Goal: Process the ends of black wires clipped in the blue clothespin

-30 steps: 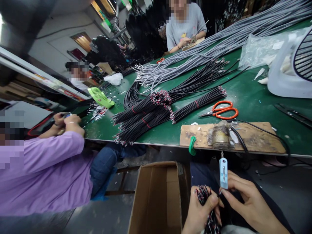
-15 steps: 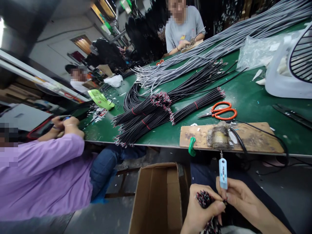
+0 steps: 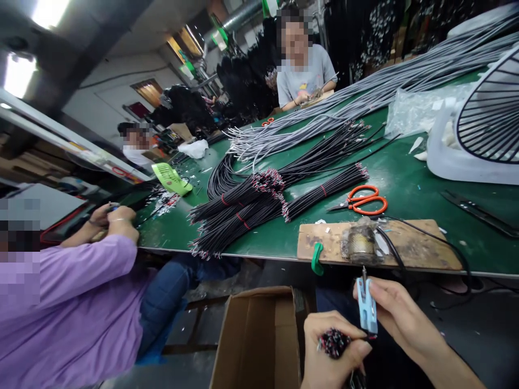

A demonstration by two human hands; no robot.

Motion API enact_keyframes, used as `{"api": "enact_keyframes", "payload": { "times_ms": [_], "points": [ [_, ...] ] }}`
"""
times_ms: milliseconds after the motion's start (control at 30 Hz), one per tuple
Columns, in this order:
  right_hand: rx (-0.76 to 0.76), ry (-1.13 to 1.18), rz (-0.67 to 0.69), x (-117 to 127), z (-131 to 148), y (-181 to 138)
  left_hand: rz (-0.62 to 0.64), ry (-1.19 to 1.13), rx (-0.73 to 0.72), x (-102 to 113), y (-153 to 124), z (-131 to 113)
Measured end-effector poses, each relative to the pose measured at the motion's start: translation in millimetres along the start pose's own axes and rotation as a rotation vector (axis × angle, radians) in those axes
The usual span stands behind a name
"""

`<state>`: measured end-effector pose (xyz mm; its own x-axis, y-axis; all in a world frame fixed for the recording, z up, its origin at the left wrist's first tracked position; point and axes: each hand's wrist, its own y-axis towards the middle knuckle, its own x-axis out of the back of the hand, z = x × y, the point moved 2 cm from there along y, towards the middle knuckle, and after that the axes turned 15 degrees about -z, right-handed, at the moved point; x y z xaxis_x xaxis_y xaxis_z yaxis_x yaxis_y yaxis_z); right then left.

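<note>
My left hand (image 3: 334, 348) is closed around a bundle of thin black cables (image 3: 334, 342), whose stripped ends show red, white and black wires. Its thumb and index finger pinch one cable end out to the right. My right hand (image 3: 395, 310) grips a small light blue plastic tool (image 3: 367, 308) with a slot in its side and a metal tip pointing up toward the bench edge. The tool's lower end is at the pinched cable end, where red shows; whether it bites the wire cannot be made out. Both hands are above my lap, below the bench.
On the green bench (image 3: 259, 243) are a wooden board (image 3: 421, 246) with a crusted metal cylinder (image 3: 362, 244), orange-handled scissors (image 3: 367, 200), tied black cable bundles (image 3: 243, 213), long grey cables (image 3: 324, 116) and a fan (image 3: 490, 119). An open cardboard box (image 3: 259, 335) stands left of my hands. Co-workers sit nearby.
My right hand has moved up and wrapped its fingers around the blue tool, which has turned and dropped lower toward the cable end. My left hand still holds the bundle. The view has tilted upward.
</note>
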<state>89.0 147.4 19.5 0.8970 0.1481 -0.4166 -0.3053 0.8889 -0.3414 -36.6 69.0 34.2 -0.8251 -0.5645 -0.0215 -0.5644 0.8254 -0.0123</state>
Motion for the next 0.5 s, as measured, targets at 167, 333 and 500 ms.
{"api": "enact_keyframes", "payload": {
  "times_ms": [167,333,500],
  "points": [
    [-0.084,0.119,-0.01,3.6,-14.6,-2.1,0.05,0.035,0.012,-3.3,2.3,4.4],
    [-0.045,0.039,0.003,28.5,-33.9,1.8,0.066,0.105,-0.012,0.0,-2.8,7.2],
    [0.132,-0.339,0.004,44.1,-36.5,-5.2,0.034,-0.045,0.401,2.6,-21.1,25.4]
  ]
}}
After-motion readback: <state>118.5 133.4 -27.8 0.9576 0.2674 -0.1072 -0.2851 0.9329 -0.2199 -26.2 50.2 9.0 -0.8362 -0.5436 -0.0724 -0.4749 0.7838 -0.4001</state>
